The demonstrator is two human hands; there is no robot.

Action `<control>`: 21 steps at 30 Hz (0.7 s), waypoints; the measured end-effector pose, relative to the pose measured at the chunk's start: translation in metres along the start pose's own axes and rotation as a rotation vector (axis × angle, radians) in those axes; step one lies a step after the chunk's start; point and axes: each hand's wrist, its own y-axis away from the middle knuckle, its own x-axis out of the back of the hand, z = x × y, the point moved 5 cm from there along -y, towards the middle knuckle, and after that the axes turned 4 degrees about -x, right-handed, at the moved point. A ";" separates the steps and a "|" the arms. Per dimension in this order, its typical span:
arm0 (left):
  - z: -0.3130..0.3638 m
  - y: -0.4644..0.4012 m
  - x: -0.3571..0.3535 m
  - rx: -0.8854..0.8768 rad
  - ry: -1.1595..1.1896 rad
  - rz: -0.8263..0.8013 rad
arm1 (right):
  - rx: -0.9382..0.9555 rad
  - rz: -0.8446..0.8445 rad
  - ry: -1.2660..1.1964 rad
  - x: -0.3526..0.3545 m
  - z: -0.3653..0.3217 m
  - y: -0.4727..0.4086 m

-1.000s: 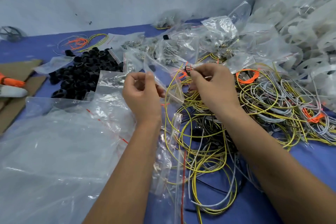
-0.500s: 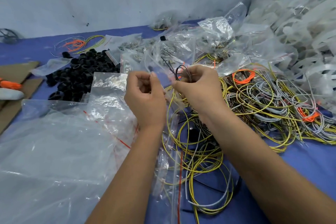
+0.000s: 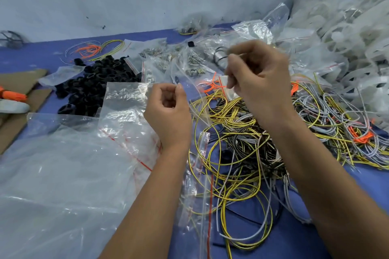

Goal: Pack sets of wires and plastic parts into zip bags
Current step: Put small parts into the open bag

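Left hand (image 3: 168,111) raised over the table (image 3: 336,237), thumb and forefinger pinched on the lip of a clear zip bag (image 3: 189,94) that slants away to the right and down. Right hand (image 3: 259,82) higher and blurred, fingers curled round a small dark coil of wire (image 3: 221,57) held just beyond the bag's mouth; exact grip hard to make out. Bag likely near weightless, limp and slick, prone to fold shut unless kept open by the rim near the zip strip. Wire thin, springy and light, apt to uncoil or snag on neighbours, so best taken as a bunched loop rather than by a loose end. Below and to the right, sprawled across the blue cloth, a tangle of yellow, grey and black wires (image 3: 252,143) with orange ties. Behind the left hand, a heap of black plastic rings (image 3: 92,86), hard and light by the look of them, easy to pick singly. Flat bags (image 3: 63,164) with red zip lines spread at the left, more bags of small metal parts (image 3: 168,54) at the back, and a big sack of white plastic pieces (image 3: 347,27) at the far right.
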 end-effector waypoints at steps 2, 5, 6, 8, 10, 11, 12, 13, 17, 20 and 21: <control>0.001 0.002 -0.001 -0.002 0.003 -0.009 | 0.063 -0.097 0.217 -0.014 -0.008 0.005; 0.006 0.002 0.005 -0.058 -0.020 0.067 | 0.088 -0.258 0.678 -0.026 -0.005 0.010; 0.007 0.001 0.008 -0.078 -0.027 0.103 | 0.053 -0.297 0.787 -0.025 -0.001 0.009; 0.008 -0.001 0.011 -0.094 -0.018 0.142 | -0.016 -0.312 0.933 -0.019 0.007 0.006; 0.008 -0.002 0.009 -0.122 -0.022 0.122 | -0.025 -0.231 0.924 -0.009 0.004 0.003; 0.009 -0.001 0.007 -0.145 -0.025 0.091 | -0.034 -0.175 0.853 -0.004 0.001 0.001; 0.011 0.000 0.004 -0.172 -0.029 0.053 | -0.067 -0.145 0.734 0.000 -0.003 -0.001; 0.012 0.002 0.001 -0.205 -0.040 0.016 | -0.117 -0.151 0.596 0.000 -0.005 -0.003; 0.019 0.007 -0.005 -0.340 -0.087 -0.089 | -0.261 -0.289 0.426 -0.018 -0.002 -0.007; 0.028 0.013 -0.009 -0.416 -0.074 -0.148 | -0.370 -0.349 0.310 -0.032 0.007 -0.004; 0.032 0.016 -0.010 -0.437 -0.067 -0.158 | -0.425 -0.375 0.201 -0.035 0.012 -0.002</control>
